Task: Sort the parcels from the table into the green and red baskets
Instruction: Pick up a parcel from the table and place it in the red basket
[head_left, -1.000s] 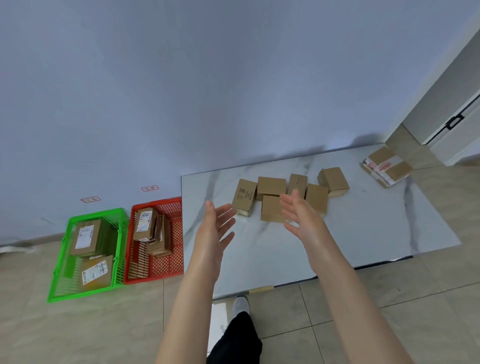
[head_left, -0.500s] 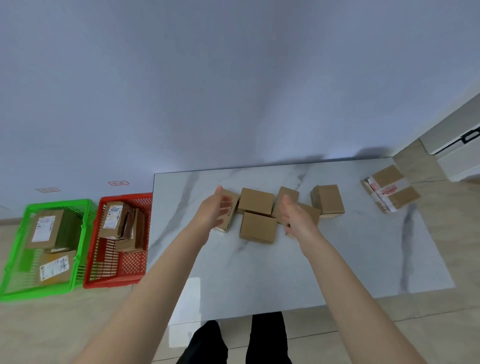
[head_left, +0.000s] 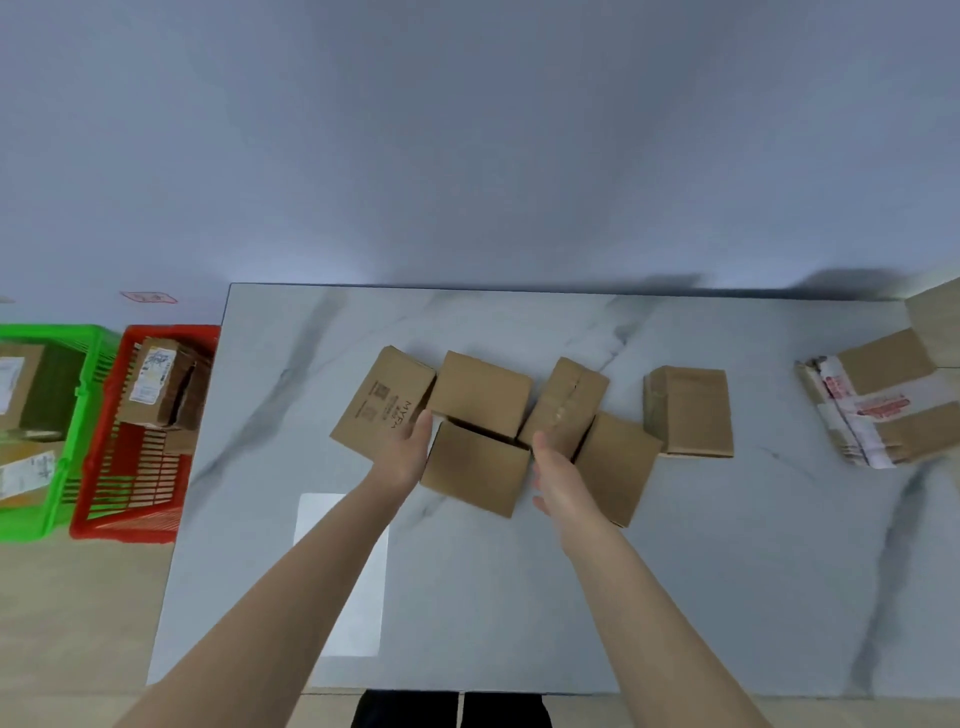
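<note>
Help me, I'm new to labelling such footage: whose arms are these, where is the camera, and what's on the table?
No machine here: a person works with bare hands, and the picture comes from a camera on their head, looking down. The left hand and right hand flank one brown box, fingers straight, gripping nothing yet. It is one of five clustered on the marble table; a sixth box stands apart, and a taped parcel lies far right. On the floor, left, stand a green basket and a red basket, both holding parcels.
</note>
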